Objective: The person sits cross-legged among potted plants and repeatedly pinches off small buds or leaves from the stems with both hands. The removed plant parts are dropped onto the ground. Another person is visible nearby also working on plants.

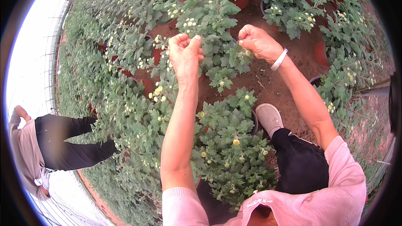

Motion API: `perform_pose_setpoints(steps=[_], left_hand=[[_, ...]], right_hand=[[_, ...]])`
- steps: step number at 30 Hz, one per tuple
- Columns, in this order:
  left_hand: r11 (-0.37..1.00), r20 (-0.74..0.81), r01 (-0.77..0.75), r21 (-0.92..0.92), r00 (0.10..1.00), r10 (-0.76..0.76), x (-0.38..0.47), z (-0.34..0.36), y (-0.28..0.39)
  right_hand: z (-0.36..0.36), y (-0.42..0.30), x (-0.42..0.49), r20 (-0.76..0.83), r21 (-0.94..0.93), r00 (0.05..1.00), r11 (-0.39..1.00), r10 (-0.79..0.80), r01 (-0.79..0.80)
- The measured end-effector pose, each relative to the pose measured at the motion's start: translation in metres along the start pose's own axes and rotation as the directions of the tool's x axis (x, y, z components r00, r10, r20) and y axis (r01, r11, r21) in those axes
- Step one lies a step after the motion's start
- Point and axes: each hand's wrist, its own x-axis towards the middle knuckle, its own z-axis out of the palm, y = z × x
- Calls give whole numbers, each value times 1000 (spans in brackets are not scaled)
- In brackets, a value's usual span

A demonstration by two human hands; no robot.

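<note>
My left hand [186, 48] is raised over a potted chrysanthemum [213, 22], thumb up and fingers loosely curled. Any small thing inside those fingers is hidden. Across from it, my right hand [259, 43] has its thumb and fingertips drawn together just above a leafy shoot [240, 56] with small buds. Whether a bit of plant is pinched there is too small to tell. A cluster of pale buds [190, 22] stands just beyond my left fingers. Below my forearms grows another bushy chrysanthemum [232, 131], bearing a yellow bloom [236, 142].
Red-brown plastic pots [321, 54] stand among the dense plants on bare soil [251, 81]. My shoe [269, 117] is beside a dark pot rim [255, 122]. At far left another person [66, 142] stands among the plants, a white glove on one hand [45, 178].
</note>
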Motion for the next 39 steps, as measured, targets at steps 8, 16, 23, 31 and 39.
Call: perform_pose_setpoints(steps=[8,16,23,31,39], left_hand=[[999,28,-21,44,999,20,9,4,-3],[997,31,-65,47,997,64,9,7,-6],[983,16,-145,113,989,144,7,6,-11],[990,65,-136,-25,988,137,3,4,-16],[984,153,-59,-169,985,86,3,7,-25]], right_hand=[[3,-5,-6,27,87,998,994,61,-63],[7,-51,-3,73,-708,946,651,-316,272],[48,-44,47,-27,-631,876,688,-481,358],[57,-37,57,13,-668,911,674,-413,315],[34,-48,39,-25,-399,993,912,-114,94]])
